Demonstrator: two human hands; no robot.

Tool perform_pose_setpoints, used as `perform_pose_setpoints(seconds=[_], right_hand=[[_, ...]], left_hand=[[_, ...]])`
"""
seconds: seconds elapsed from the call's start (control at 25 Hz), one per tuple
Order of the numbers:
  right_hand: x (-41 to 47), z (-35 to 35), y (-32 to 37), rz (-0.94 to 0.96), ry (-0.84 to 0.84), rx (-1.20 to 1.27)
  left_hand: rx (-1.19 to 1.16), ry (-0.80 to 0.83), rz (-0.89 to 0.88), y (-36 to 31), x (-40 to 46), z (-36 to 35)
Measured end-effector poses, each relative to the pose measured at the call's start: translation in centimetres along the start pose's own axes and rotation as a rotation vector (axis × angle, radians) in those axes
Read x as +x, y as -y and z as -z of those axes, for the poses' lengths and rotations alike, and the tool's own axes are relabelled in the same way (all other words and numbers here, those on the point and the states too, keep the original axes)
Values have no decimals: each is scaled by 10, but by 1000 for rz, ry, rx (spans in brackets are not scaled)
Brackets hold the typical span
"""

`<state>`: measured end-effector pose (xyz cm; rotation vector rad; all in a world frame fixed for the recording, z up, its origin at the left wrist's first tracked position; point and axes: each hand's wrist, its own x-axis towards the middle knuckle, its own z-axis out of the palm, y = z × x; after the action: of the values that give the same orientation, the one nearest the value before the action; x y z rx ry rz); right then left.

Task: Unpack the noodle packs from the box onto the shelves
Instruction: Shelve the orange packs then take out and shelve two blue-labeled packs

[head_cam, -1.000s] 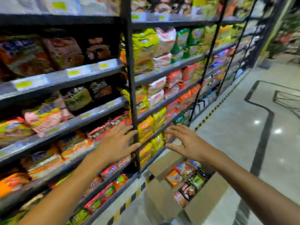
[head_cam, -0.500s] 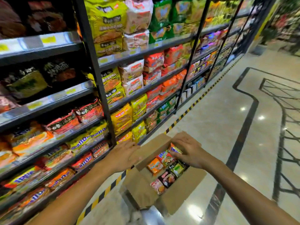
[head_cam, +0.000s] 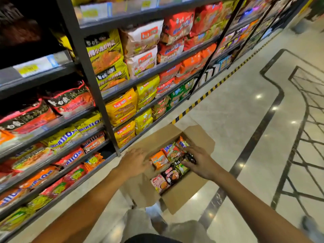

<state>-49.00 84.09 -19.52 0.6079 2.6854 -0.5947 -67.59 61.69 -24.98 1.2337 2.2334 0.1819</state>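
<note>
Your left hand (head_cam: 135, 163) lies with fingers spread and straight on the left flap of the box (head_cam: 177, 195), holding nothing. Your right hand (head_cam: 201, 162) reaches into the box from the right, its fingers lying loosely over a dark pack (head_cam: 190, 157); whether they have closed on it you cannot tell from this view.

The box sits open on the floor (head_cam: 236, 111) straight ahead of you and below both hands, just beside the bottom of the shelves (head_cam: 157, 67), which run along your left. Its long axis runs from near left to far right. The noodle packs (head_cam: 171, 165) fill it in two rows along that line, standing on edge. Your right hand is already among them, so it is the nearer one; your left hand touches only cardboard.

The packs are small, glossy plastic pillows: an orange one (head_cam: 158, 160) by your left hand, a pink one (head_cam: 160, 184) nearest you, green and black ones between. They look light, crinkly and slippery.
</note>
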Motion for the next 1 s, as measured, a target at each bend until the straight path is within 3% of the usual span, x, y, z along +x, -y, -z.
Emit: perform_pose_setpoints(seconds=[0.44, 0.64, 0.92, 1.0], right_hand=[[157, -71, -106, 32, 188, 23], [230, -162, -181, 100, 199, -25], [311, -326, -319, 140, 333, -27], [321, -372, -349, 159, 365, -38]], left_hand=[[-197, -13, 113, 18, 114, -74], [-277, -91, 157, 27, 209, -190], [-227, 140, 307, 48, 327, -399], [-216, 107, 307, 54, 344, -444]])
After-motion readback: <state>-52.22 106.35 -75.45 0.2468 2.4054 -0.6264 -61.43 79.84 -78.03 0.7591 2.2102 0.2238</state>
